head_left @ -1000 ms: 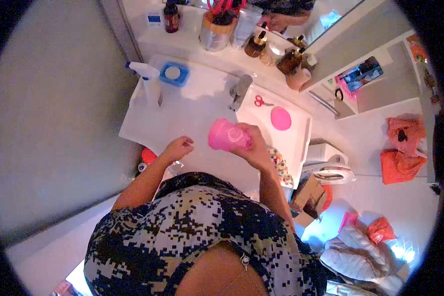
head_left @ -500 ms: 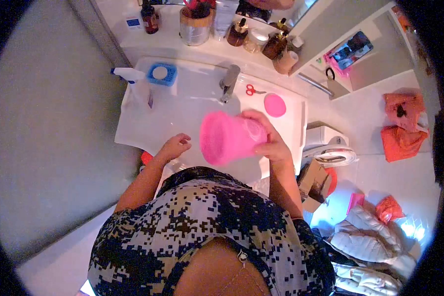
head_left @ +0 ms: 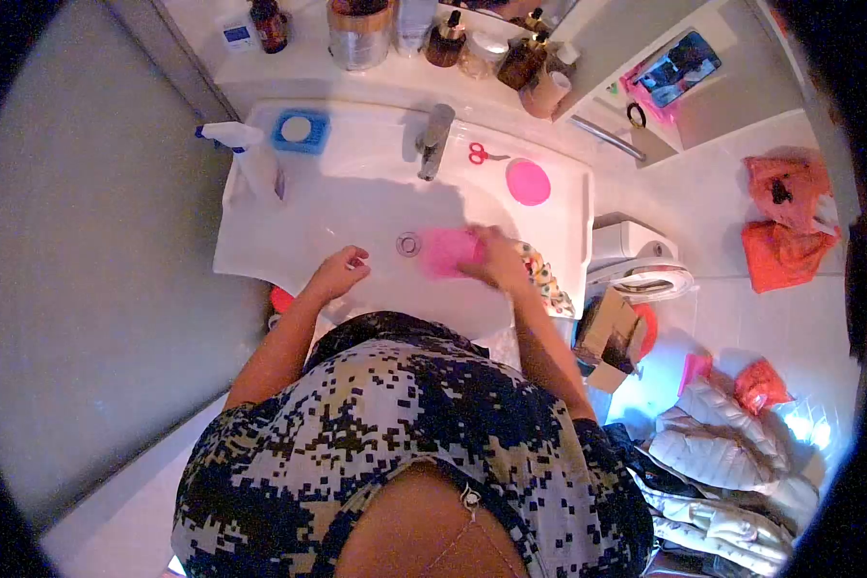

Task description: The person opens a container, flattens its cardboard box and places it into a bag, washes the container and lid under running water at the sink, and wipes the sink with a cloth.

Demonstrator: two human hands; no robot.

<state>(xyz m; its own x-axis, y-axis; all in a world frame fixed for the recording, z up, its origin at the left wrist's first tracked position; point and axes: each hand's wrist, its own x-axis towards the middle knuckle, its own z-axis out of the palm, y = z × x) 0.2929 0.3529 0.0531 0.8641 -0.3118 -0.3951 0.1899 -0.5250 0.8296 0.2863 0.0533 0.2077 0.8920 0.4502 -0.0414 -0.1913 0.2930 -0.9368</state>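
Note:
My right hand [head_left: 498,260] is closed round a pink plastic cup [head_left: 445,252], which is tipped on its side low in the white sink [head_left: 356,207]. The cup is smeared by motion, and its left end is beside the round drain [head_left: 408,244]. Over the sink's front left part hovers my left hand [head_left: 339,273], its fingers loosely bent and apart, with nothing in it. A flat pink disc [head_left: 528,182] and red-handled scissors [head_left: 482,153] lie on the right ledge behind my right hand. A patterned cloth [head_left: 547,281] shows beside my right wrist.
The faucet [head_left: 435,140] rises at the sink's back. A spray bottle [head_left: 252,159] and a blue soap dish [head_left: 301,132] stand at the left rim. Dropper bottles [head_left: 445,40] line the shelf behind. To the right are a cardboard box [head_left: 612,332] and a phone [head_left: 680,67] in a cabinet.
My right hand has lowered the pink cup deeper into the sink. The drain and the patterned cloth have come into sight. My left hand has hardly moved.

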